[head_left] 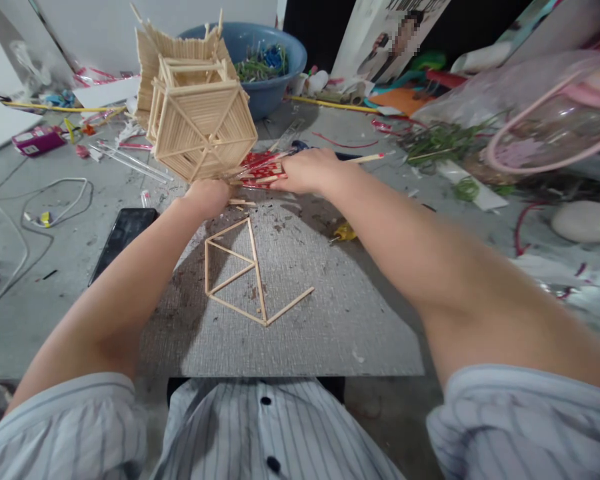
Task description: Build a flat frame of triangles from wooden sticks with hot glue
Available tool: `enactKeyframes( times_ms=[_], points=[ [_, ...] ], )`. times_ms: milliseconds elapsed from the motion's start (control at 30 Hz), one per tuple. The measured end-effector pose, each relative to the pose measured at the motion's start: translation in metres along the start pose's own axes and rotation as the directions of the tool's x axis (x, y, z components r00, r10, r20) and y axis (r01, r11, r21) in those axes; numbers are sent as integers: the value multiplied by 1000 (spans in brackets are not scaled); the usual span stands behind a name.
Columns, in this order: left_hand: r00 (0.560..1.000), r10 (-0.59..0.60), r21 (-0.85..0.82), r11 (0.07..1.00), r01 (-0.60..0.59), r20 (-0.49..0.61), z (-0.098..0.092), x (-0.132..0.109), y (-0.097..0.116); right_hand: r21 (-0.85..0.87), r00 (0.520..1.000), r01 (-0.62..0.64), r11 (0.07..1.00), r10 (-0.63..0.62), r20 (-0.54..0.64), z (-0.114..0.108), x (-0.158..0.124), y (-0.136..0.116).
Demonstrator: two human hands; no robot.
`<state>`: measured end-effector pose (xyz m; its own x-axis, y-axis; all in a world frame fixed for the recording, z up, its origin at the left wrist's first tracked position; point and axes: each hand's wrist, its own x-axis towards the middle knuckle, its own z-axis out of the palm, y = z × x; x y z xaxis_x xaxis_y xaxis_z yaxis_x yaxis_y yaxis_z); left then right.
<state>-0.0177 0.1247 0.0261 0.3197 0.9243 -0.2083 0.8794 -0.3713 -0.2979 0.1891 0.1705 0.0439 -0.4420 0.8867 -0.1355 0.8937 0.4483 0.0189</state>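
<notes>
A red-and-clear plastic packet of wooden sticks [260,167] lies at mid-table between my hands. My right hand [307,170] is closed on the packet's right side. My left hand [211,197] is curled at its left end, just below a house-like model made of sticks [205,130]; its fingertips are hidden, and I cannot make out what they grip. A few loose sticks [240,202] lie beside the left hand. Closer to me, a flat frame of joined sticks [231,267] rests on the grey board [340,333], with one stick angling out to the right.
A black phone [123,237] lies partly behind my left forearm. Behind the model stands a blue basin [275,90] holding green stems. A yellow piece [345,232] sits beside my right forearm. Cables, a purple box [37,140], plastic wrap and a white oval object [585,221] surround the board.
</notes>
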Motion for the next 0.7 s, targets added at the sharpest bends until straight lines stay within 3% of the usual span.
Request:
enactKeyframes(
  times_ms=[133,367,500,700],
  points=[
    [1000,3,-6,1000,-3,12,-3,-4,-1,-16,989,-137,990,136,-52,-10,-27,1],
    [993,-60,-130,989,73,106,-13,-13,-5,76,982,-138,988,146,-119,-28,-105,-9],
    [989,-132,-204,968,143,66,-7,-16,-7,195,975,-62,979,101,-196,-43,-144,-20],
    [972,-225,-242,941,235,66,-1,-20,-6,378,932,6,926,131,-338,-45,-155,-10]
  ],
)
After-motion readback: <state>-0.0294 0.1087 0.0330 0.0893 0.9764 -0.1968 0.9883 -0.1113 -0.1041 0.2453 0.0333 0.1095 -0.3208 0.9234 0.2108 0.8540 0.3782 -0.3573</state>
